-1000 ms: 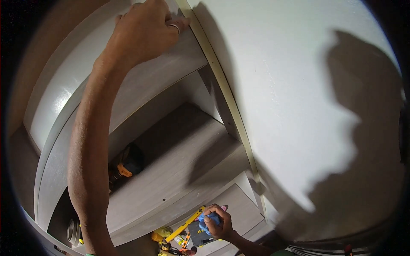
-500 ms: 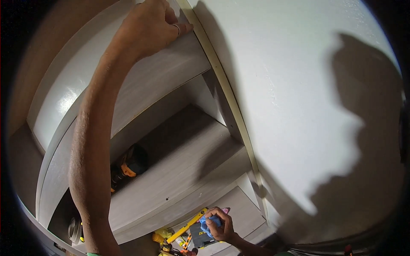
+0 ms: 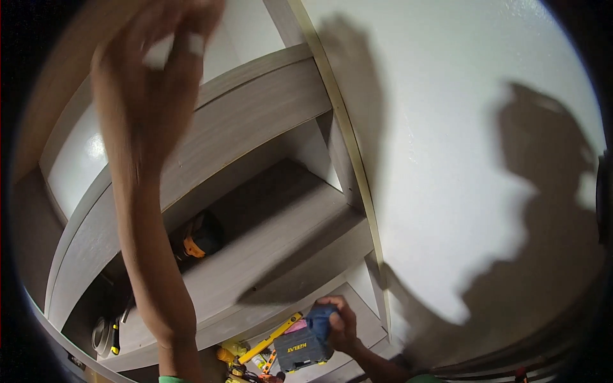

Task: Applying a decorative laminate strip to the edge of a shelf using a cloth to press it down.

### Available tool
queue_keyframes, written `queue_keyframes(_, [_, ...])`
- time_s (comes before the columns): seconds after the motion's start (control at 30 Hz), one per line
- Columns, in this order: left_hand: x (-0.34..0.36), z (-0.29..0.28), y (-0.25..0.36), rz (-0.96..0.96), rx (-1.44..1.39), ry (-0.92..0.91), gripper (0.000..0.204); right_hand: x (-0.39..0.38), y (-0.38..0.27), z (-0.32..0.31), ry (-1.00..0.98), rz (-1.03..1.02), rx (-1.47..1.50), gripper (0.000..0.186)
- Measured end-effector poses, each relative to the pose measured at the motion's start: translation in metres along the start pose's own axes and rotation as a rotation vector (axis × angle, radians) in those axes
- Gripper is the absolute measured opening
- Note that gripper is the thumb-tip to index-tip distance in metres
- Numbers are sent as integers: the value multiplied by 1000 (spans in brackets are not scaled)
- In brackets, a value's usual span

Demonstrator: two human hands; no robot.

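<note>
My left hand (image 3: 147, 83) is raised at the upper left, in front of the white back panel (image 3: 239, 48) and above the top shelf's front board (image 3: 255, 102). Motion smears its fingers, and pale patches show among them; I cannot make out whether they hold anything. Lower down, my right hand (image 3: 341, 325) is closed around a crumpled blue cloth (image 3: 321, 320). The cloth hangs just over a dark tool case (image 3: 300, 350) with yellow lettering.
A cordless drill (image 3: 198, 242) lies on the middle shelf (image 3: 281, 210). A tape roll (image 3: 101, 337) sits at lower left. A yellow spirit level (image 3: 271, 338) and several tools lie below. Pale edging (image 3: 351, 143) borders the white wall (image 3: 440, 159) at right.
My left hand has moved left, away from the pale edging and the top shelf's corner. My right hand has shifted slightly with the blue cloth, and more of the tool case shows.
</note>
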State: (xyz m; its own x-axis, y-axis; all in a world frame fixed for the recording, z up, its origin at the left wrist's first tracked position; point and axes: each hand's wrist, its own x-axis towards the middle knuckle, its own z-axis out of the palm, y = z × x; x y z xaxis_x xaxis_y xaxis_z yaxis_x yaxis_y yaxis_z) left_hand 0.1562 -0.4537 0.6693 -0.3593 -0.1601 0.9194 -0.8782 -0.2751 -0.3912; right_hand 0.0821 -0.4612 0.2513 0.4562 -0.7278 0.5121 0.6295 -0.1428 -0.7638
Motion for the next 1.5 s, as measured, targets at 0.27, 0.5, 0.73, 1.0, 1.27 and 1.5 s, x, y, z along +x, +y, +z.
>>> queue_keyframes(0.27, [-68, 0, 10, 111, -425, -40, 29, 135, -107, 17, 176, -856, 45, 30])
queue_keyframes(0.5, [-56, 16, 27, 90, -168, -211, 40, 239, -202, 6, 401, -1295, -526, 14])
queue_keyframes(0.73, [-39, 46, 2, 260, -138, -295, 47, 264, -205, 8, 336, -1142, -322, 12])
queue_keyframes(1.0, [-119, 3, 32, -236, -869, -252, 49, 241, -204, 44, -61, -781, 243, 36])
queue_keyframes(1.27, [-190, -53, -3, -446, -745, -399, 32, 330, -316, 46, -234, -1347, 391, 57])
queue_keyframes(1.5, [-259, -70, 4, -655, -838, -374, 34, 377, -327, 46, -323, -1559, 346, 58])
